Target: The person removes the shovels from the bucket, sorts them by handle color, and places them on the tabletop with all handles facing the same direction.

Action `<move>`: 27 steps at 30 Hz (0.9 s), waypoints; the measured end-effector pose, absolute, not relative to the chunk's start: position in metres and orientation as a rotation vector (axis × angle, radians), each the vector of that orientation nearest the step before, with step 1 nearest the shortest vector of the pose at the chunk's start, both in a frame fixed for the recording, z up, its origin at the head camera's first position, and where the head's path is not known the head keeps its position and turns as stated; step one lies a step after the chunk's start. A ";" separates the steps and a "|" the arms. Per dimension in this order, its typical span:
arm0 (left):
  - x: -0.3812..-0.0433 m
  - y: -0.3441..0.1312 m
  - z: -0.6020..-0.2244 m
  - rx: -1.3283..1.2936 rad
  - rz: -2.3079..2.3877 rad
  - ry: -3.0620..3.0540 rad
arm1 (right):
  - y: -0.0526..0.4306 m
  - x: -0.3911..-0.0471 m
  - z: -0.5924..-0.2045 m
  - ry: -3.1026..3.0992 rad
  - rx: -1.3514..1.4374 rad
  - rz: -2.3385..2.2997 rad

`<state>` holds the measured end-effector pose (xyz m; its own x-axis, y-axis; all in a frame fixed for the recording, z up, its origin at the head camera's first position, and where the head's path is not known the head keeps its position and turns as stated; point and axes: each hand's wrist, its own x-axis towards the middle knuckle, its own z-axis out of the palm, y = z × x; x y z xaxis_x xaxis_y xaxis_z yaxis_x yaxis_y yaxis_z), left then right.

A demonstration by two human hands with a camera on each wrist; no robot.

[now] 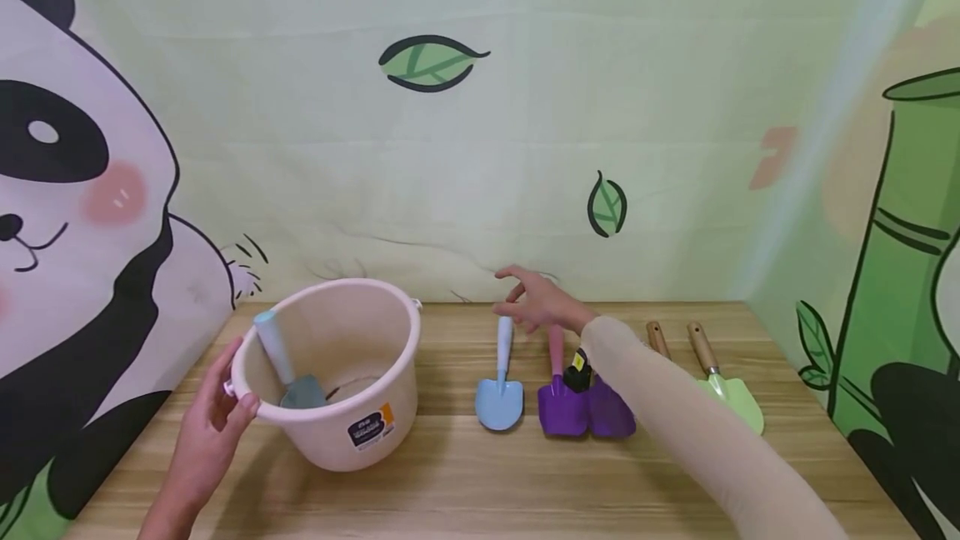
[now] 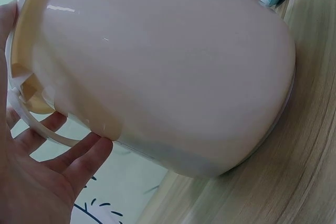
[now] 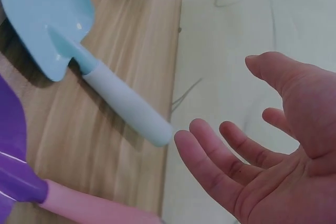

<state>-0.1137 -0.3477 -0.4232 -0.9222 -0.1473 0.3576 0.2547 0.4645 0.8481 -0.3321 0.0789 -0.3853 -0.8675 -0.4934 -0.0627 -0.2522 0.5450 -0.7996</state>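
My left hand point(image 1: 201, 432) holds a pale pink bucket point(image 2: 173, 72) at its left rim, thumb near the lip and fingers against the outer wall by the thin carrying handle point(image 2: 44, 129). Inside the bucket leans a blue toy shovel point(image 1: 276, 348) with a pale handle. Over the table's back edge, my right hand point(image 1: 543, 303) hovers with its fingers spread and loosely bent, holding nothing. Just beside its fingertips is the pale handle of a second blue shovel point(image 3: 50, 17), which lies on the table. A purple shovel point(image 1: 562, 411) with a pink handle lies below the right wrist.
Another purple shovel point(image 1: 609, 411) lies partly hidden by the right sleeve. Farther right are a green trowel point(image 1: 738, 402) with a wooden handle and a second wooden handle point(image 1: 657, 337). Behind the wooden table point(image 1: 450, 490) stands a printed backdrop point(image 1: 525, 123).
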 end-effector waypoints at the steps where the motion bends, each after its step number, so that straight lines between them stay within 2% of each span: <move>1: -0.114 -0.348 -0.423 -0.082 -1.446 -2.341 | 0.078 -0.332 -0.382 2.510 -0.630 -1.219; 27: -0.113 -0.347 -0.425 -0.130 -1.423 -2.307 | 0.054 -0.328 -0.307 2.550 -0.989 -1.136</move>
<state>-0.1130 -0.3469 -0.4249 -0.9057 -0.1397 0.4003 0.2951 0.4704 0.8317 -0.3278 0.0541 -0.3066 -0.7627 -0.6390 0.1002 -0.5018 0.4868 -0.7150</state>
